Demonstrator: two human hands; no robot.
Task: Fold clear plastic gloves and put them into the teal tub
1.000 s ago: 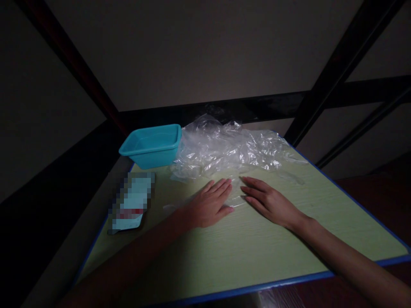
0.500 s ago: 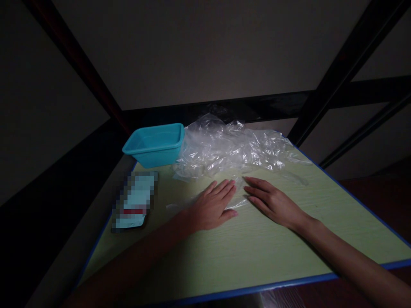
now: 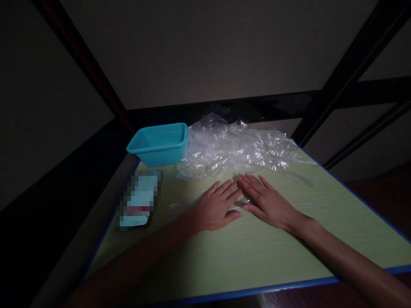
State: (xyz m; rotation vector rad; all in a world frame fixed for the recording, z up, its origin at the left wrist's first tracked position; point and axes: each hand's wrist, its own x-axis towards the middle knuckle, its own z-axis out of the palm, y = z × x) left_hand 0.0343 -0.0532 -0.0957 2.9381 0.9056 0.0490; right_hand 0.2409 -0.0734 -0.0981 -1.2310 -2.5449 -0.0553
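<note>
A clear plastic bag lies flat on the table under my hands, partly hidden by them. My left hand rests palm down on it with the fingers stretched out. Beside it, my right hand is also palm down, fingers extended, its fingertips close to those of the left and over the bag's right part. Whether the fingertips touch each other I cannot tell. Just beyond both hands spreads a heap of crumpled clear plastic bags.
A turquoise plastic basin stands at the table's back left. Nearer, a pixelated phone-like object lies by the left edge. The pale green table has a blue rim, and a wall rises behind it.
My right hand has moved left and slightly forward, towards my left hand and onto the flat bag. My left hand stays in about the same place. The view has shifted slightly.
</note>
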